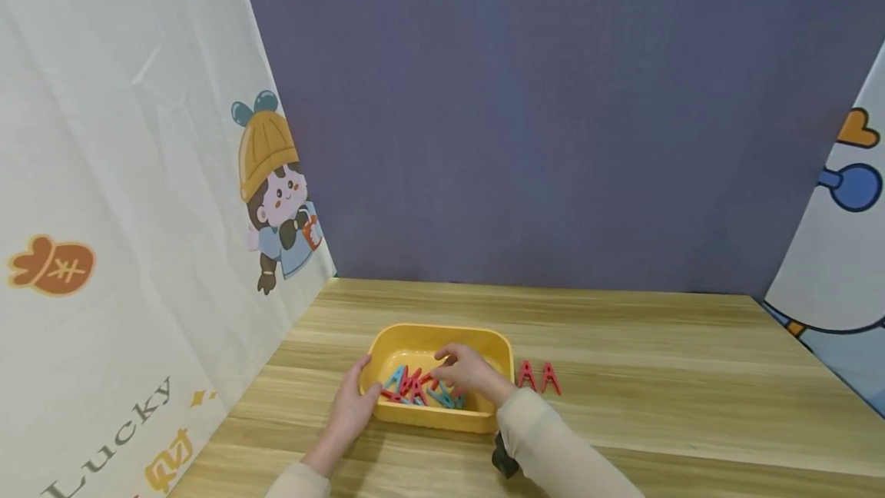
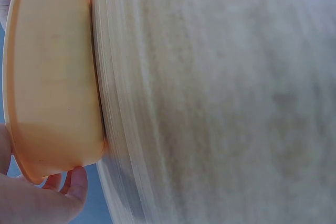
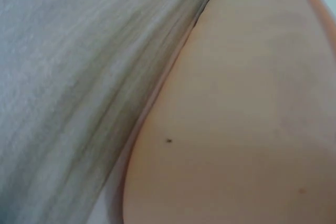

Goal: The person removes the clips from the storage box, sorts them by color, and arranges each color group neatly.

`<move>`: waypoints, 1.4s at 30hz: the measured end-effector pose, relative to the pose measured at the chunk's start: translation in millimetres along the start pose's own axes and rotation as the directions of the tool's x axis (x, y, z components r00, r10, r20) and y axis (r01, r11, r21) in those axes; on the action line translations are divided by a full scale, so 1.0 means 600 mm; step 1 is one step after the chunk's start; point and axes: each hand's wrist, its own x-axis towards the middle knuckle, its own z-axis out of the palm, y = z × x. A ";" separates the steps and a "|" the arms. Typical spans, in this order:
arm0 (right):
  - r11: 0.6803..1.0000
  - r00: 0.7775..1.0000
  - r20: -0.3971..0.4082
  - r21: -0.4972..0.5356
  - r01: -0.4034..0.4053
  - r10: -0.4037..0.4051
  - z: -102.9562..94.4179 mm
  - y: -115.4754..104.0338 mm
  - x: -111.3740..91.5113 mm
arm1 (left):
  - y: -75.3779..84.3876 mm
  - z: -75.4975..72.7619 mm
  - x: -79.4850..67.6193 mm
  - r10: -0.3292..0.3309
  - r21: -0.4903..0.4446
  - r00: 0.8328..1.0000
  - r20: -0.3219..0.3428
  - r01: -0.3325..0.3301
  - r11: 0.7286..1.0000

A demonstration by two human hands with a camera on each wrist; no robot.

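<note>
A yellow plastic bin (image 1: 442,419) sits on the wooden table, holding several red and light-blue clothespins (image 1: 417,390) in a loose heap. My left hand (image 1: 354,403) grips the bin's left end, thumb over the rim and fingers along the outside wall. In the left wrist view, those fingers (image 2: 77,182) press against the bin's end. Over the bin's inside reaches my right hand (image 1: 469,369), its bent fingers and thumb parted just above the clothespins. The right wrist view shows only the bin's outer wall (image 3: 231,98) and the table, not the hand.
Two red clothespins (image 1: 538,377) lie side by side on the wooden table (image 1: 677,375), right of the bin. A dark object (image 1: 505,458) shows beneath the right sleeve. A printed white curtain (image 1: 138,175) borders the left, and a dark blue-grey cloth (image 1: 525,114) hangs behind the table.
</note>
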 end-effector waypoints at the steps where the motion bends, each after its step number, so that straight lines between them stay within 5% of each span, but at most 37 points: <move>1: 1.000 1.000 -0.002 -0.003 -0.001 0.001 0.001 0.001 0.001 | 0.000 0.000 0.000 0.001 0.001 1.000 0.001 -0.001 1.000; 12: 0.999 0.999 -0.009 -0.002 -0.038 0.038 0.005 0.009 0.005 | -0.016 0.008 0.000 0.066 -0.006 0.997 -0.046 -0.066 0.998; 20: 0.997 0.997 0.013 0.022 -0.070 0.070 0.006 0.012 0.008 | -0.001 0.006 0.001 -0.014 0.003 1.000 -0.001 0.014 1.000; 42: 0.997 0.994 0.088 -0.064 -0.052 0.057 0.015 0.012 0.011 | -0.010 0.013 0.004 0.015 -0.007 1.000 -0.023 -0.015 1.000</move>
